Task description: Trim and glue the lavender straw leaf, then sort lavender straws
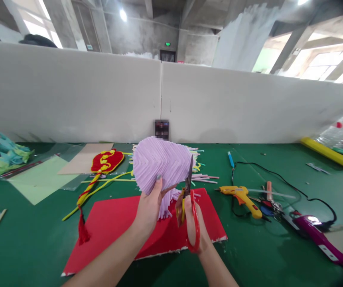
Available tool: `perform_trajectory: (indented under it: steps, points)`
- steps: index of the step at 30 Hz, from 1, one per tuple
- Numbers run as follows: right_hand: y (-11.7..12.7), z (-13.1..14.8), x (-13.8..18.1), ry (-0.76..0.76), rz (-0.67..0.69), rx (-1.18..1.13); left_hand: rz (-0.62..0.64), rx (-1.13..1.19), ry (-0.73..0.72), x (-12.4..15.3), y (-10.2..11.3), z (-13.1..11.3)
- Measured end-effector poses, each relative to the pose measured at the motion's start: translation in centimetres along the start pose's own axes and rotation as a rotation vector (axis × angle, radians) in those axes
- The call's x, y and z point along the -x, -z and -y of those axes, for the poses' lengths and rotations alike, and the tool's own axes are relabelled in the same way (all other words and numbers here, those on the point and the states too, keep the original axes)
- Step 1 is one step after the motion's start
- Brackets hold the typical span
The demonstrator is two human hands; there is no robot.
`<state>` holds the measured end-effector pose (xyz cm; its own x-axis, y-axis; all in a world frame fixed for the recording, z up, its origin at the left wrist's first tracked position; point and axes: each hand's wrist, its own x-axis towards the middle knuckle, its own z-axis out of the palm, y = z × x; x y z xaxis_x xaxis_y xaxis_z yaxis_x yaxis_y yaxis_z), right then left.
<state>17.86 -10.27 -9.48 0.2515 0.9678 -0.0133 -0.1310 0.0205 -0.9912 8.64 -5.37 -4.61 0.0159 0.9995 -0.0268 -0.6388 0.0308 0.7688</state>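
Note:
My left hand [150,205] grips a lavender heart-like piece [159,161] made of pipe cleaners laid side by side in slanted rows. Its thumb lies on the front, and the other fingers are mostly hidden behind. In my right hand [192,223] is a pair of scissors [196,229] with red and yellow handles, blades pointing up along the piece's right edge. From this view I cannot tell whether the blades touch it. Loose lavender pipe cleaner ends [165,209] hang below. Under both hands lies a red board [111,231] with ragged white edges.
A red and yellow fan-shaped ornament [107,161] with a tassel [83,229] lies left, near green paper [40,179]. To the right are a yellow glue gun [243,197], keys [276,209], a purple tool [321,235] and a black cable [274,175]. A white partition [69,95] closes the back.

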Motion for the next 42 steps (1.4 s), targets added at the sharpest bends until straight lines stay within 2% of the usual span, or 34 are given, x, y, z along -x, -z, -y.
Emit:
perform_trajectory:
  steps: [9,16,30,39,42]
  points:
    - [0.0,-0.2,0.2,-0.09,-0.025,-0.008,-0.022,0.008,0.005,0.0,0.1,0.1]
    - [-0.4,-0.3,0.4,-0.088,-0.018,-0.059,-0.031,-0.021,0.031,0.0,0.8,0.6]
    - [-0.6,0.1,0.5,-0.221,-0.091,-0.077,-0.053,-0.046,0.04,0.2,0.6,0.3]
    - [-0.6,0.1,0.5,-0.209,-0.082,-0.061,-0.043,-0.024,0.031,0.1,0.7,0.6]
    - [-0.3,-0.2,0.4,-0.116,-0.02,-0.061,-0.025,0.001,-0.011,0.0,0.3,0.3]
